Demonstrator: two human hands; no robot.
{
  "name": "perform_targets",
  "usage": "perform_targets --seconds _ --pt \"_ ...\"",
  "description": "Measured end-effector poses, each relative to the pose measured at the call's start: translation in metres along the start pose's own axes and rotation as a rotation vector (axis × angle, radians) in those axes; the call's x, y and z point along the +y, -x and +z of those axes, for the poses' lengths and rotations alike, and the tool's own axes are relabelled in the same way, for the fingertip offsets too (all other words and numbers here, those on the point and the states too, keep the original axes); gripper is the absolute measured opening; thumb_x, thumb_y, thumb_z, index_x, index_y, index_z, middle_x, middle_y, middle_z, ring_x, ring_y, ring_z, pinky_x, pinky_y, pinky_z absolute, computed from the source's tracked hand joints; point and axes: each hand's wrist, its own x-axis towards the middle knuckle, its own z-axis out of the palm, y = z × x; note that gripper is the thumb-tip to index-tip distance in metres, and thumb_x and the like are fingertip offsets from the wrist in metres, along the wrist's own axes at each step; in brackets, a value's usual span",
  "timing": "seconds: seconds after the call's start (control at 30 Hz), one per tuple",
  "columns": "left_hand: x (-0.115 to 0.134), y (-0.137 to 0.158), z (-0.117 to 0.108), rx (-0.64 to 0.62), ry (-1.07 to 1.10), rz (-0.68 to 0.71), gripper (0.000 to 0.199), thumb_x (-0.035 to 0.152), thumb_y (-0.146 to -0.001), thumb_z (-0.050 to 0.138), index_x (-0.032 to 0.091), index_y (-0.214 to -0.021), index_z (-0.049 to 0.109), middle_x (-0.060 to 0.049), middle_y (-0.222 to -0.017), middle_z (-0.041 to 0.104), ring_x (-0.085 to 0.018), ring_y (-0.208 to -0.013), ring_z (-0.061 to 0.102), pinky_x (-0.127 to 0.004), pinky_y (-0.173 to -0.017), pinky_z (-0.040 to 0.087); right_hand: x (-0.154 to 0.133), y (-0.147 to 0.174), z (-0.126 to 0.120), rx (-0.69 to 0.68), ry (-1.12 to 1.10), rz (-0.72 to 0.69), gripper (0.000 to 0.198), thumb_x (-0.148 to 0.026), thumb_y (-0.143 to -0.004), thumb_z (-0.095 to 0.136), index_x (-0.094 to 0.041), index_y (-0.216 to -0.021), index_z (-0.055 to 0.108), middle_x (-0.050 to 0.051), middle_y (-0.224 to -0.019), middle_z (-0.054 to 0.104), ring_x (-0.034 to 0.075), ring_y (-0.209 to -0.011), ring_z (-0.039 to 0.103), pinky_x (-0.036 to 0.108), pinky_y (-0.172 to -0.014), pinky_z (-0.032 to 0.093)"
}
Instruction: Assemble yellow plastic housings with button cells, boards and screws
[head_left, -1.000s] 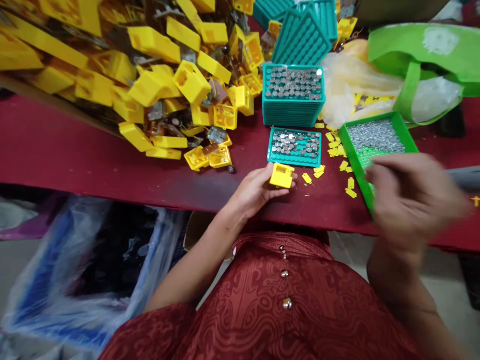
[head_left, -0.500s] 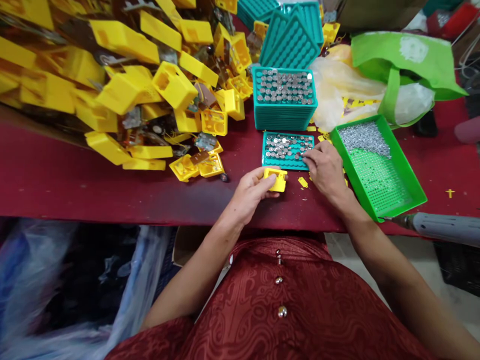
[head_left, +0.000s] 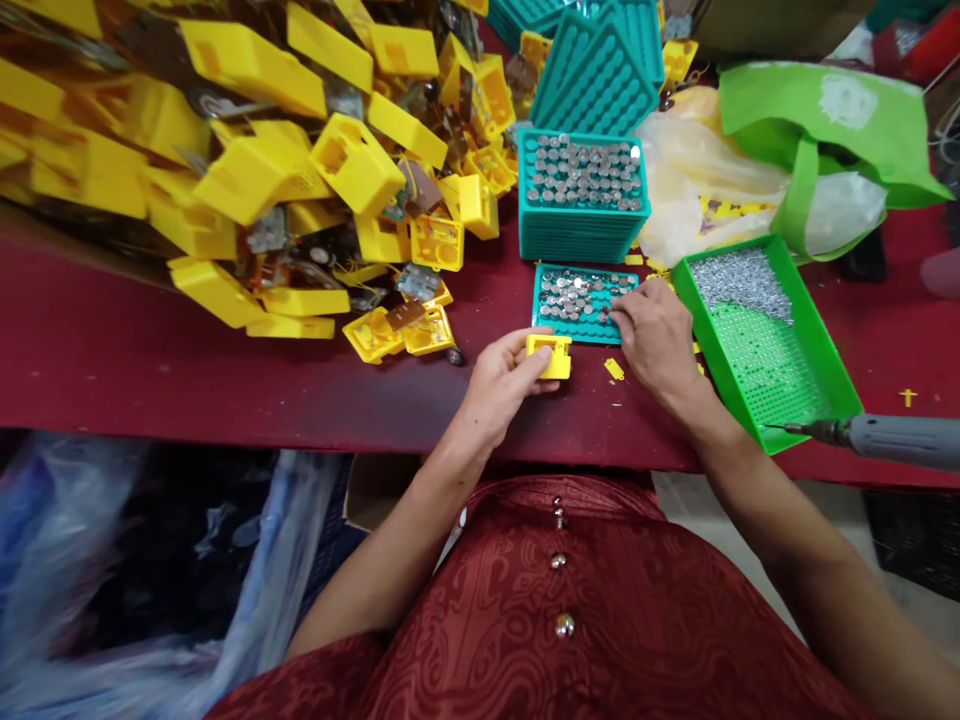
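Observation:
My left hand (head_left: pixel 496 388) is closed around a small yellow plastic housing (head_left: pixel 556 360), its thumb pressed on the near face. My right hand (head_left: pixel 660 345) has thumb and fingers pinched together over the right edge of a teal tray (head_left: pixel 589 331). Rows of small silver discs (head_left: pixel 574 284) lie in that tray, with bare slots along its near side. Whatever is between the right fingertips is too small and covered to make out. A flat yellow piece (head_left: pixel 614 369) lies on the table between the two hands.
Yellow housings with wires (head_left: pixel 262 175) are heaped at left. Behind the tray stands a stack of teal trays (head_left: pixel 583 235) topped with discs. A green bin (head_left: pixel 829 360) of screws is at right, with a grey electric screwdriver (head_left: pixel 900 440) over its near corner. A green bag (head_left: pixel 832 110) lies behind.
The view has shifted slightly, so the table things sit a little further right. Both hands keep nearly the same pose, the right one still pinching at the tray's right side.

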Motion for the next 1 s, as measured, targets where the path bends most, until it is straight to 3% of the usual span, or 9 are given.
perform_targets --seconds 0.13,0.27,0.4,0.53,0.67,0.77,0.87,1.0 --pt "0.0 0.0 0.001 -0.005 0.039 0.003 0.038 0.027 -0.083 0.084 0.015 -0.117 0.072 -0.008 -0.105 0.082 -0.015 -0.087 0.077 -0.023 -0.073 0.063 0.0 0.001 0.0 0.042 -0.015 -0.015 0.018 -0.024 -0.093 0.055 -0.018 -0.086 0.071 0.015 -0.096 0.067 0.027 -0.092 0.059 0.047 -0.09 0.052" --pt "0.0 0.001 0.004 -0.001 0.043 0.004 0.039 0.022 -0.081 0.082 0.013 -0.117 0.071 -0.009 -0.107 0.081 -0.015 -0.09 0.075 -0.023 -0.076 0.063 -0.022 0.013 -0.014 0.09 -0.168 -0.083 0.017 -0.026 -0.092 0.059 -0.017 -0.085 0.073 0.011 -0.093 0.071 0.024 -0.091 0.065 0.042 -0.089 0.053" --pt "-0.003 0.003 0.008 0.022 -0.08 0.069 0.037 0.019 -0.085 0.077 0.013 -0.12 0.071 -0.01 -0.115 0.081 -0.017 -0.097 0.076 -0.027 -0.085 0.063 -0.059 0.03 -0.022 0.027 -0.506 -0.049 0.012 -0.025 -0.091 0.067 -0.019 -0.084 0.074 0.004 -0.084 0.072 0.015 -0.077 0.061 0.029 -0.075 0.051" --pt "-0.006 0.009 0.012 0.085 -0.29 0.171 0.036 0.019 -0.087 0.073 0.015 -0.123 0.072 -0.011 -0.121 0.081 -0.02 -0.106 0.075 -0.031 -0.093 0.058 -0.078 0.036 -0.015 -0.01 -0.553 -0.019 0.011 -0.018 -0.088 0.068 -0.018 -0.08 0.075 0.002 -0.081 0.073 0.013 -0.075 0.063 0.027 -0.074 0.05" --pt "-0.008 0.014 0.014 0.166 -0.456 0.266 0.038 0.022 -0.09 0.073 0.017 -0.127 0.073 -0.008 -0.112 0.082 -0.021 -0.098 0.074 -0.034 -0.094 0.055 -0.08 0.037 -0.01 0.015 -0.423 -0.002 0.012 -0.015 -0.087 0.07 -0.017 -0.077 0.077 0.004 -0.081 0.074 0.015 -0.076 0.065 0.029 -0.076 0.051" --pt "-0.008 0.013 0.013 0.169 -0.438 0.259 0.038 0.023 -0.089 0.074 0.017 -0.127 0.073 -0.009 -0.116 0.081 -0.022 -0.102 0.075 -0.035 -0.096 0.056 -0.078 0.037 -0.014 0.021 -0.42 0.003 0.012 -0.017 -0.089 0.072 -0.019 -0.083 0.082 0.004 -0.085 0.079 0.016 -0.081 0.069 0.033 -0.082 0.055" --pt "-0.006 0.009 0.01 0.116 -0.332 0.197 0.038 0.018 -0.087 0.072 0.016 -0.125 0.072 -0.011 -0.123 0.08 -0.021 -0.107 0.075 -0.033 -0.095 0.059 -0.071 0.037 -0.02 0.005 -0.625 0.094 0.011 -0.025 -0.092 0.075 -0.023 -0.088 0.086 0.002 -0.087 0.081 0.016 -0.079 0.071 0.034 -0.083 0.058" --pt "0.001 0.006 0.009 0.062 -0.232 0.105 0.039 0.015 -0.085 0.07 0.012 -0.124 0.07 -0.012 -0.119 0.08 -0.019 -0.101 0.075 -0.029 -0.086 0.062 -0.059 0.036 -0.025 -0.13 -0.996 0.273 0.012 -0.031 -0.087 0.081 -0.022 -0.093 0.086 0.001 -0.079 0.079 0.013 -0.066 0.07 0.03 -0.067 0.061"
